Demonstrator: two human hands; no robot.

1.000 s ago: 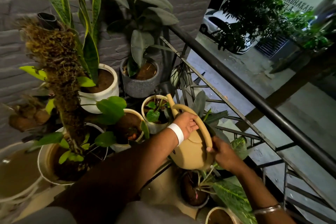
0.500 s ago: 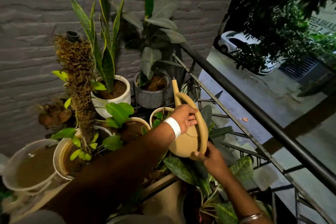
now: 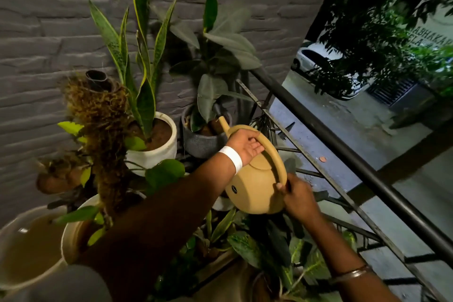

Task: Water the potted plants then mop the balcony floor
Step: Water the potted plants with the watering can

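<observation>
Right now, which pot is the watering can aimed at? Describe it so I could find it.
Start at the grey brick wall where the dark railing meets it. In that corner stands a speckled grey pot, with the can's spout over its rim. The white pot beside it has sword-like leaves; this one holds broad green leaves.

L hand, R hand, both gripping

Dim night view, softly lit from the camera's side. Leaf shadows fall on the wall beyond the left grip; edges bend and blur.
</observation>
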